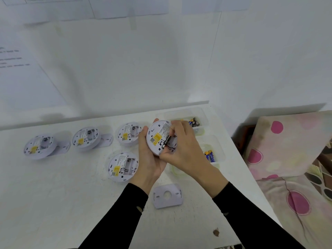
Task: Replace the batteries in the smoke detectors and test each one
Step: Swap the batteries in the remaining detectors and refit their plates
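As left hand (150, 159) cups one detector (158, 139), four others (124, 167).

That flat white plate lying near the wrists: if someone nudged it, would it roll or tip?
Probably neither: the plate lies flat on the table, so it should just slide. It looks like thin plastic, so it is likely light and fairly stiff.

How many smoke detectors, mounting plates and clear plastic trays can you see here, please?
Smoke detectors: 5, four on the table, one held in the left hand while the right hand pinches a battery at it
Mounting plates: 3
Clear plastic trays: 2
Total: 10
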A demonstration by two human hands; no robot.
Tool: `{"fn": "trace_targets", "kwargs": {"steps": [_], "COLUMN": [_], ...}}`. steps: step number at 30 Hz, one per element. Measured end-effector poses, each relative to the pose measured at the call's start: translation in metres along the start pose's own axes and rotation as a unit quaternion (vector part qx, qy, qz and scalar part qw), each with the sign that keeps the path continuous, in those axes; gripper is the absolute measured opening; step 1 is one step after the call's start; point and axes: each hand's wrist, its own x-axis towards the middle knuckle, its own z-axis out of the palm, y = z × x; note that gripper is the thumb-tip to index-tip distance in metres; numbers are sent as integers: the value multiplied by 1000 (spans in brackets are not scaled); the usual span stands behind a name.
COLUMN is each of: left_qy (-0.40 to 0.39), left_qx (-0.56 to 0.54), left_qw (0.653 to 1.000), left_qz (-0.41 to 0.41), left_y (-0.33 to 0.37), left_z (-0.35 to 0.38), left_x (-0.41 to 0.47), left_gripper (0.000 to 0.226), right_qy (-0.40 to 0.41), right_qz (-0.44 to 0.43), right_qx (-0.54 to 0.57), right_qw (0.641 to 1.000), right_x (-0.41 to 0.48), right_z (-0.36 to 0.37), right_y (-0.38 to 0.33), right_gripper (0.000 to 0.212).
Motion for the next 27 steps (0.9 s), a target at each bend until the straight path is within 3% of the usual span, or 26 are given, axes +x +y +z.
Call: {"fn": "trace_targets", "kwargs": {"steps": [3,6,9,14,17,20,21,24,27], "left_qy": [8,22,38,25,20,8,2,-9,-8], "left_qx": [-1,-7,-20,-70,-71,-89,-98,-112,-109], "left_qw": [1000,1000,999,996,996,995,994,993,993], "left_qz": [4,0,-15,-41,-43,-47,-47,-45,-41], "left_y": [-1,1,5,7,5,5,7,10,11], "left_z": [-1,-3,-4,-4,-7,-11,-12,-15,-16], "left_x": [0,0,0,-1,2,2,2,1,1], "left_gripper": [46,48,63,71,68,67,70,78,73], "right_qy": [1,-55,-91,-71,28,128,100,-87,-133], "right_qz": [-4,-8,-84,-174,-39,154,202,275,332], "right_qx": [11,50,41,48,164,223,185,-19,-43], "right_qw": [1000,997,991,981,985,954,957,957,933], "right_x": [-3,-9,-15,-16,-15,-4,0,1,-4], "right_z": [1,-1,0,-3,-11,-21,-25,-30,-25], "right_y": [1,6,14,20,8,16,26,58,75], "right_gripper": [44,45,41,30,25,15,14,18,25]}}
